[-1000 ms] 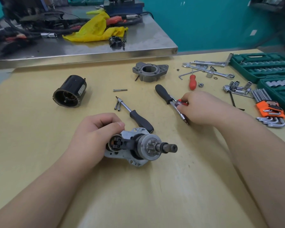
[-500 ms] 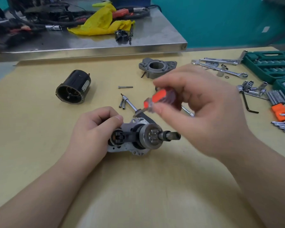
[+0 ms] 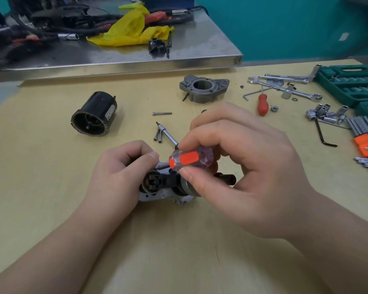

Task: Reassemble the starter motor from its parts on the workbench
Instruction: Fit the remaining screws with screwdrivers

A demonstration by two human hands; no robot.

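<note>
Starter motor, screwdriver now lower, nearer.

right hand covering much of the motor assembly and its gear, screwdriver tip disappearing behind the left hand, green socket case running off the right edge, cable tangle blurring at top left

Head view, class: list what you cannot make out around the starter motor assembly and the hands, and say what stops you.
- Screwdriver tip: hidden behind the left hand, so what it touches is unclear.
- Starter motor assembly: pinion end covered by the right hand; only the shaft end shows.
- Label on the black motor housing: too small to read.
- Green socket case: cut off by the right edge.
</note>
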